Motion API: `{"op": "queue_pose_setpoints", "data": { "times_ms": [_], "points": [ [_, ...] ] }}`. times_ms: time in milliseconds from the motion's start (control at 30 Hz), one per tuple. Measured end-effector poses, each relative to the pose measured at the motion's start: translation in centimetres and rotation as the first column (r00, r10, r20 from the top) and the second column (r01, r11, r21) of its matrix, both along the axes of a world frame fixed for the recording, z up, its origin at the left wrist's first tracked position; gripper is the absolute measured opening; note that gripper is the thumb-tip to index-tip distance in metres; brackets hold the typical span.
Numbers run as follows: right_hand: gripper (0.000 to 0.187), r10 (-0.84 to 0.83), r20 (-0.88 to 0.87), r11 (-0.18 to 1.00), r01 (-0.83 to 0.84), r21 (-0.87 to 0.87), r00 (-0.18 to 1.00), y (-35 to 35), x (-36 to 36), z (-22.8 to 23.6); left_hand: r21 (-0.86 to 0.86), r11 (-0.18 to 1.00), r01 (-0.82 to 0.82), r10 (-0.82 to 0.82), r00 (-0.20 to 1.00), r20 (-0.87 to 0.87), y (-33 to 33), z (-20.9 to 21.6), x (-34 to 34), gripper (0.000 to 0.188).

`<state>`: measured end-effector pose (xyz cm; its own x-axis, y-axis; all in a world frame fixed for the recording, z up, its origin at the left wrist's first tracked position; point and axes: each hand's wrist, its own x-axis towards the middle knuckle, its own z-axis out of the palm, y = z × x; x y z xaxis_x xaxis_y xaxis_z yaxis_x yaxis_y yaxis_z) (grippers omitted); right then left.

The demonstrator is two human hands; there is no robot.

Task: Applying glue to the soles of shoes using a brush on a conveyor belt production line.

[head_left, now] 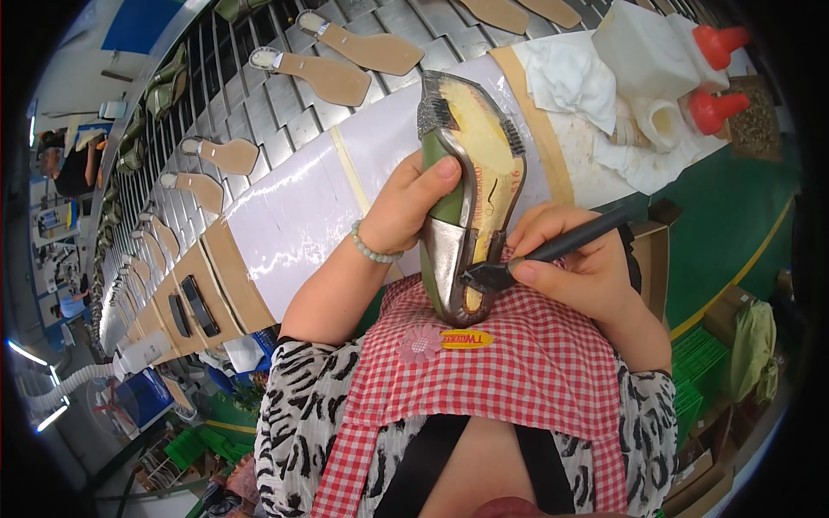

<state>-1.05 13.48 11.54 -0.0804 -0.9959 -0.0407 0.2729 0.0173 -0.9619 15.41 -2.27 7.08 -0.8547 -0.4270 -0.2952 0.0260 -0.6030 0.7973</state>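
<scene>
The left hand (404,205) gripped the lasted green shoe upper (485,186) above the checked apron (484,380); the right hand (577,274), pinching a black brush-like tool (557,248), seemingly coated its near end, further strokes needing steadiness

Insoles (324,79) on conveyor (285,129) beyond shoe (485,194) — bottles (643,53) right, probably more shoes (164,93) far left.

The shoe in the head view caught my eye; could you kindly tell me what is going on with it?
A person's left hand holds an unsoled green-and-silver shoe, toe end pointing away from the body, underside facing the camera. The right hand holds a black brush-like tool like a pen, its head at the underside near the heel end. Beyond, tan soles lie on a slatted metal conveyor.
</scene>
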Motion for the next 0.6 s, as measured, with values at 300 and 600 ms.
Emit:
{"op": "queue_pose_setpoints", "data": {
  "times_ms": [300, 600],
  "points": [
    [0.014, -0.177, -0.138, 0.983, 0.168, -0.069, 0.975, -0.1, 0.0, 0.1, 0.005, 1.0, 0.03, -0.03, 0.999, -0.026, 0.1, -0.3, -0.5, 0.054],
    [0.022, -0.533, -0.097, 0.819, 0.485, -0.307, 0.84, -0.1, -1.6, -0.1, 0.18, 0.984, 0.005, 0.002, 0.999, -0.036, -2.2, -1.3, 0.3, 0.062]
  ]
}}
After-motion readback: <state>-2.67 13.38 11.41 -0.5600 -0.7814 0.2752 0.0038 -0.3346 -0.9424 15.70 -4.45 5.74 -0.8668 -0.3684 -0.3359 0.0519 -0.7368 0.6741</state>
